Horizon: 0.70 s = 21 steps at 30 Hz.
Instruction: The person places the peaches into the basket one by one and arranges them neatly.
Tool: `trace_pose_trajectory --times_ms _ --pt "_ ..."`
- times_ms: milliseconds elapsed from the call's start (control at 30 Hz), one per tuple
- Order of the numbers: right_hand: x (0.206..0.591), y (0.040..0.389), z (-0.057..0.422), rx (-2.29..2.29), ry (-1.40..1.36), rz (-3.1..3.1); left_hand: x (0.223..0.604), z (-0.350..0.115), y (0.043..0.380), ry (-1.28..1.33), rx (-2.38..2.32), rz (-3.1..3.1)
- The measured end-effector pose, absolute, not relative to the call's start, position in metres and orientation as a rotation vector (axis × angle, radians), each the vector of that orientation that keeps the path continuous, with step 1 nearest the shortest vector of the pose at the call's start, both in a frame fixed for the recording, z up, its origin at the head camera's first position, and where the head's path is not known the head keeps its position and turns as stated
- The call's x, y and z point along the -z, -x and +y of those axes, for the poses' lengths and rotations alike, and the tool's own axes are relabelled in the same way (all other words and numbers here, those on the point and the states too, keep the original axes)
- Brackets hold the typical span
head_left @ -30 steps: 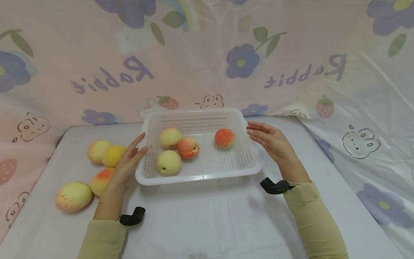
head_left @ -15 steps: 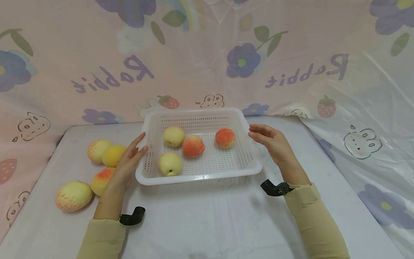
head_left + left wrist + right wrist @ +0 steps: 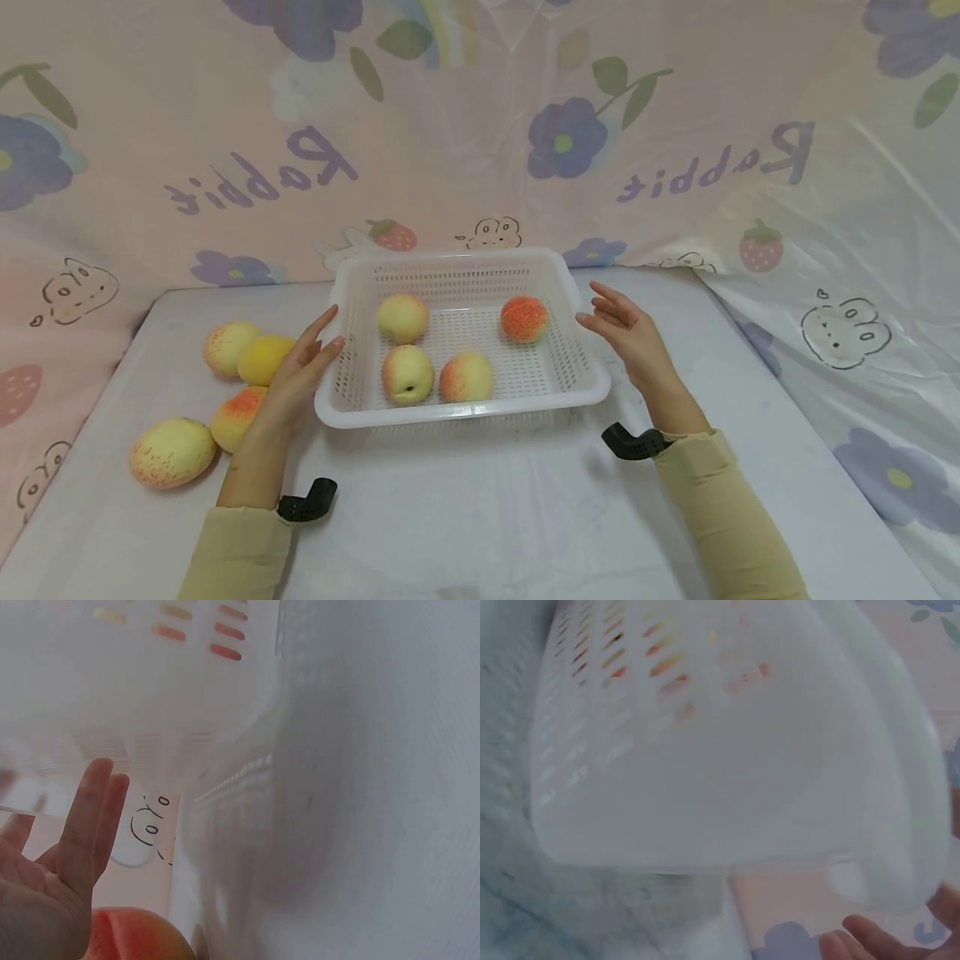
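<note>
A white plastic basket [image 3: 592,392] with slotted walls stands at mid-table. Several peaches are in it: a red one [image 3: 524,319] at right, a pale yellow one [image 3: 402,318] at back left, and two pink-tinged ones, a left peach [image 3: 408,375] and a right peach [image 3: 467,377], near the front wall. My left hand [image 3: 296,375] touches the basket's left rim; its fingers [image 3: 79,832] lie straight below the rim in the left wrist view. At the right rim, my right hand [image 3: 626,337] has its thumb tip at the edge, other fingers lifted away, nothing gripped.
Left of the basket lie several more fruits: a speckled peach [image 3: 232,348], a yellow round fruit [image 3: 265,360], a red-topped peach [image 3: 236,417] partly behind my left wrist, and a large speckled oval fruit [image 3: 172,452]. A printed curtain [image 3: 450,125] hangs behind the table.
Inside the basket, the middle peach has rolled forward to the front wall and the front-left one has shifted right. My right hand's fingers have spread away from the rim; my left hand stays put.
</note>
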State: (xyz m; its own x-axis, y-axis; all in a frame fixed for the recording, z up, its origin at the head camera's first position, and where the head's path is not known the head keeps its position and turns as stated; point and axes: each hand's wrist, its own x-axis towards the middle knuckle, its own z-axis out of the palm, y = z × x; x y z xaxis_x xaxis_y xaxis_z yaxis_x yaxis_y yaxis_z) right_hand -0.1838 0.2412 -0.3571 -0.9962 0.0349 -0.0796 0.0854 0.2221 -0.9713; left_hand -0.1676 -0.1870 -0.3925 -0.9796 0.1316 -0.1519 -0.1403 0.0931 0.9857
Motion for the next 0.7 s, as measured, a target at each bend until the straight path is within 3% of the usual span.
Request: trace_pose_trajectory --times_ms 700 --pt "0.381 0.185 0.234 1.885 -0.192 2.336 0.394 -0.187 0.169 0.005 -1.967 2.177"
